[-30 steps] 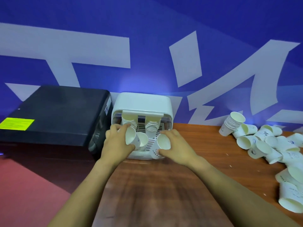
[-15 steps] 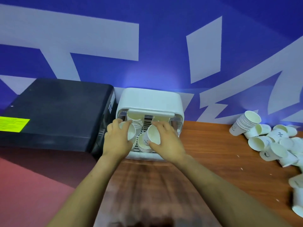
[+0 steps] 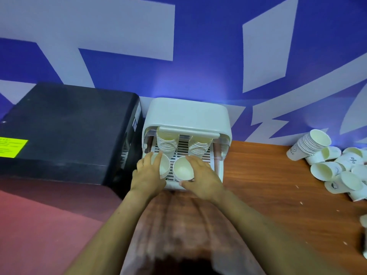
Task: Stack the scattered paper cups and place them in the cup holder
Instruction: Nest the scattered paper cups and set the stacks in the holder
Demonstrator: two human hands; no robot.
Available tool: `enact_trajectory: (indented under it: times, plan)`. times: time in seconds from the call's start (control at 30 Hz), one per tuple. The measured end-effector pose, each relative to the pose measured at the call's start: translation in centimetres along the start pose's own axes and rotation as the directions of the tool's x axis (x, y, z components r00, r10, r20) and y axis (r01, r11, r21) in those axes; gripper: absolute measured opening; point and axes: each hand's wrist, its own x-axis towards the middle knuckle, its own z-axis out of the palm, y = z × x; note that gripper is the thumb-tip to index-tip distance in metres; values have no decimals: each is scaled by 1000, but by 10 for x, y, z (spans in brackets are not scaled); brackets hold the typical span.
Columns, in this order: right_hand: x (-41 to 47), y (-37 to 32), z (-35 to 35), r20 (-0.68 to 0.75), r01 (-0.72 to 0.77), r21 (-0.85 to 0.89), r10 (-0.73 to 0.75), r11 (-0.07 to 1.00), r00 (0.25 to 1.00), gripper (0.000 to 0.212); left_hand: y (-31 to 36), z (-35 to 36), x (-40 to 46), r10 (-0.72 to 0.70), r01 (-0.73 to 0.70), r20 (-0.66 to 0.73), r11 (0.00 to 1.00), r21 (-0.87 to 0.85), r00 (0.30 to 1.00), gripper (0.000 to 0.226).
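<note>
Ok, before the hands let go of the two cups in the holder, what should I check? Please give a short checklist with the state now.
1. Left hand grips the left front cup: ok.
2. Right hand grips the right front cup: ok.
3. Both cups are over the slatted tray of the cup holder: ok.
4. Cups sit flat on the tray: cannot tell, their bases are hidden.
5. The two back stacks are upright and apart from the front cups: ok.
6. Scattered cups on the table are all cleared: not ok, many remain.
</note>
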Motion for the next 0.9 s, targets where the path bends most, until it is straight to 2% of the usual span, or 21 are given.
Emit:
enact_trajectory:
  times: [0.17, 0.23, 0.4, 0.53, 0.63, 0.73, 0.8, 0.9]
  plan:
    - [0, 6, -3, 36, 24, 28, -25, 999, 999, 87, 3, -3, -5, 3, -3, 13, 1000, 6, 1000, 88]
    - [-5, 10, -3, 15, 28, 49, -29, 998, 999, 87, 8, -6, -13, 17, -18, -25, 1000, -16, 1000, 87]
    - [-39, 34, -5, -74, -18, 177, 31, 984, 997, 78, 41, -2, -59, 163, -180, -157, 978, -103, 974, 76]
    - [-81, 68, -17, -27, -120, 236, 130, 964, 991, 68, 68, 6, -72, 230, -238, -80, 964, -121, 970, 68]
    - [-119, 98, -31, -33, -196, 211, 207, 958, 978, 47, 97, 19, -78, 296, -289, 7, 937, -193, 955, 54]
    - [-158, 131, -41, -70, -283, 276, 312, 919, 947, 30, 130, 49, -93, 396, -361, 93, 895, -262, 914, 42]
    - [-179, 154, -50, -88, -325, 257, 357, 910, 930, 26, 151, 70, -102, 443, -404, 145, 884, -235, 885, 33]
    - [-204, 187, -67, -100, -374, 253, 408, 892, 907, 24, 183, 92, -105, 459, -419, 223, 885, -203, 860, 35]
